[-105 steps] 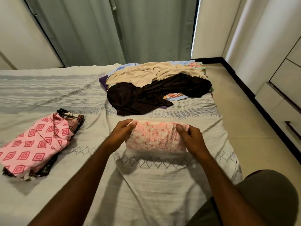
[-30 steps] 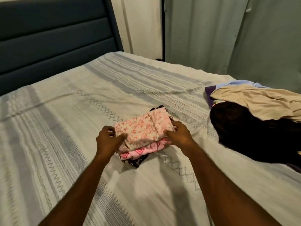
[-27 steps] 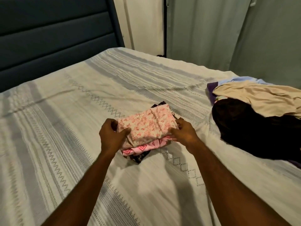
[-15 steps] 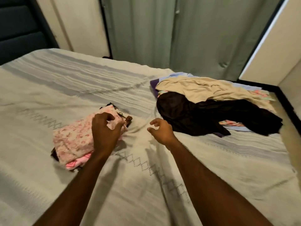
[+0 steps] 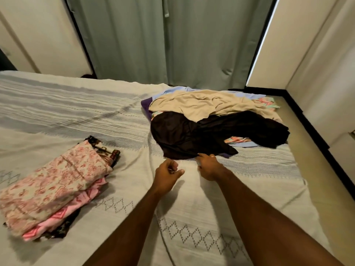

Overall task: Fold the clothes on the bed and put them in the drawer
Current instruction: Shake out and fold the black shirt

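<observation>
A folded stack (image 5: 55,185) lies on the bed (image 5: 192,217) at the left: a pale pink floral piece on top, a pink diamond-print piece and a dark one under it. A loose pile sits at the far right of the bed, with a black garment (image 5: 207,135) in front and a beige garment (image 5: 209,103) behind. My right hand (image 5: 208,166) curls its fingertips onto the black garment's near hem. My left hand (image 5: 168,172) hovers just left of it, loosely curled and holding nothing.
Blue, purple and floral cloth (image 5: 240,141) peeks out from under the pile. Grey-green curtains (image 5: 169,41) hang behind the bed. Tiled floor (image 5: 326,189) runs along the bed's right side, beside white cabinet fronts (image 5: 340,104).
Both hands let go of the pink floral piece, left on top of the folded stack. My view swung right, and both hands moved over to the black garment's near edge.
</observation>
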### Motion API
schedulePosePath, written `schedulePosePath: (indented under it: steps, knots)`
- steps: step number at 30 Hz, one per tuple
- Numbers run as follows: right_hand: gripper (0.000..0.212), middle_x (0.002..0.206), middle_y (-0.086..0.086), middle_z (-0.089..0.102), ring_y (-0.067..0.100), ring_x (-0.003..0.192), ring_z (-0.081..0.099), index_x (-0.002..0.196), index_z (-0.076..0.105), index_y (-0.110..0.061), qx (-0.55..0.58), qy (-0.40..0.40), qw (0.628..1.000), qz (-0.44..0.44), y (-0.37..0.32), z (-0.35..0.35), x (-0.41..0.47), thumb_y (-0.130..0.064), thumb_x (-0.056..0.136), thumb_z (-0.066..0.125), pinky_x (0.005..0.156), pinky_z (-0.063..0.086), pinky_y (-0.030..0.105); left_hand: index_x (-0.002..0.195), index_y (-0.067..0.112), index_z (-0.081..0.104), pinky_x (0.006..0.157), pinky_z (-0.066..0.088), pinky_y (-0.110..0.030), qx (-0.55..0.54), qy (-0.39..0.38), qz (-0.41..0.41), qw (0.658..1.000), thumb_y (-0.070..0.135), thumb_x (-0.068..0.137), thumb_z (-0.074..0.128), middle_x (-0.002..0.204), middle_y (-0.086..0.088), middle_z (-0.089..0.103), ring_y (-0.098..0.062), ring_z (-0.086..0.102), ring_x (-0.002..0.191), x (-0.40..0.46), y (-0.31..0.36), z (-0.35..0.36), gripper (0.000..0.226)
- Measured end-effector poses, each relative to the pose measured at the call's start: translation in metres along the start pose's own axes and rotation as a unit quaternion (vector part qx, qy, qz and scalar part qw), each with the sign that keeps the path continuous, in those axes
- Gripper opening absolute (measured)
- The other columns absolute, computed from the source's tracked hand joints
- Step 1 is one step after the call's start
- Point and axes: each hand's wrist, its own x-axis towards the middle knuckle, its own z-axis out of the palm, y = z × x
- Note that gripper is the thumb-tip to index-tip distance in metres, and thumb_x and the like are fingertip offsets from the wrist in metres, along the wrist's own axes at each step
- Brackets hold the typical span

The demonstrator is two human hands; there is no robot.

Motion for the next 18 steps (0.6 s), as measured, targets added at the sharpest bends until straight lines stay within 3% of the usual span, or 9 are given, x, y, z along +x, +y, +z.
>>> schedulePosePath:
  steps: [1,3,5,8,11,15,18]
  knots:
    - [0.04,0.151,0.006,0.045,0.036,0.132,0.045,0.137,0.056,-0.021,0.023,0.027,0.999,0.002,0.0,0.003,0.001,-0.021,0.097,0.05,0.105,0.044,0.049,0.087,0.01,0.059,0.067,0.052,-0.035,-0.019,0.009,-0.021,1.0,0.015,0.081,0.082,0.078,-0.005,0.062,-0.018,0.06,0.07,-0.001,-0.006,0.002,0.024]
    - [0.023,0.11,0.006,0.07,0.027,0.102,0.064,0.107,0.071,-0.023,0.126,0.124,0.984,0.009,0.001,0.008,-0.009,-0.016,0.088,0.061,0.084,0.052,0.035,0.091,0.015,0.059,0.067,0.052,-0.034,-0.061,0.028,-0.05,0.997,0.019,0.083,0.08,0.082,-0.008,0.065,-0.02,0.062,0.076,-0.003,-0.014,0.008,0.023]
    - [0.028,0.083,0.0,0.065,0.016,0.077,0.061,0.107,0.064,-0.024,0.24,0.159,0.958,-0.001,-0.005,0.015,-0.035,-0.015,0.081,0.07,0.068,0.047,0.024,0.098,0.019,0.056,0.07,0.053,-0.034,-0.098,0.046,-0.068,0.992,0.022,0.087,0.077,0.088,-0.011,0.069,-0.024,0.067,0.082,-0.004,-0.018,0.011,0.025]
    - [0.029,0.079,-0.006,0.058,0.011,0.073,0.054,0.106,0.063,-0.03,0.3,0.143,0.943,0.006,-0.015,0.036,-0.073,-0.028,0.079,0.07,0.064,0.04,0.023,0.101,0.018,0.052,0.079,0.059,-0.04,-0.122,0.089,-0.089,0.985,0.029,0.088,0.077,0.084,-0.009,0.071,-0.023,0.071,0.079,-0.001,-0.015,0.018,0.031]
    - [0.009,0.077,-0.012,0.06,0.011,0.077,0.057,0.081,0.064,-0.035,0.294,0.081,0.952,-0.037,-0.016,0.051,-0.102,-0.032,0.072,0.063,0.065,0.039,0.024,0.106,0.021,0.051,0.086,0.059,-0.045,-0.065,0.123,-0.114,0.984,0.044,0.074,0.086,0.091,-0.006,0.072,-0.024,0.072,0.087,0.002,-0.012,0.02,0.053]
    - [0.022,0.061,-0.011,0.056,0.012,0.065,0.059,0.057,0.053,-0.038,0.271,0.024,0.956,-0.107,0.002,0.056,-0.138,-0.022,0.066,0.064,0.057,0.042,0.026,0.108,0.017,0.053,0.092,0.056,-0.043,-0.039,0.113,-0.113,0.986,0.008,0.071,0.087,0.093,-0.002,0.069,-0.024,0.069,0.085,-0.013,0.002,0.032,0.051]
    - [0.028,0.056,-0.015,0.054,0.01,0.058,0.056,0.054,0.051,-0.038,0.277,0.043,0.951,-0.131,0.018,0.056,-0.162,-0.016,0.067,0.063,0.053,0.037,0.019,0.114,0.022,0.054,0.084,0.057,-0.041,0.056,0.073,-0.052,0.994,0.004,0.074,0.078,0.105,-0.004,0.061,-0.022,0.062,0.076,-0.034,0.009,0.045,0.049]
